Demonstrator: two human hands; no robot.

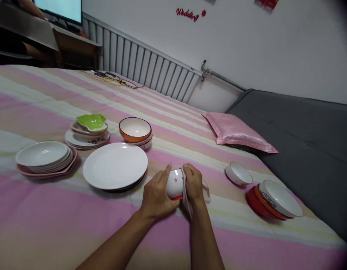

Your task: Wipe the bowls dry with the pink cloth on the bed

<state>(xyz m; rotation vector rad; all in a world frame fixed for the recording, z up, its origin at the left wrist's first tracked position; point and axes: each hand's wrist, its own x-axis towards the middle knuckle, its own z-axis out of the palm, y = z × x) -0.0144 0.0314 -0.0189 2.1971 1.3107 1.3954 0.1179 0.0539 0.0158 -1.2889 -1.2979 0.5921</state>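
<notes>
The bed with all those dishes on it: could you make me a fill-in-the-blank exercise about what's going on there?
The left hand grips a small white bowl, while the right hand holds a ____ against it.
The wavy-edged dish topping its stack is mainly ____.
The shiny pillow is ____.
The red lettering on the wall spells ____.

Missing words: cloth; green; pink; Wedding.

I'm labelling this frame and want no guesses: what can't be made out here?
Head view:
- Inside of the held bowl: turned away, behind right hand and cloth.
- Most of another person: cut off by left and top edges.
- Top of the screen: cut off, top edge.
</notes>
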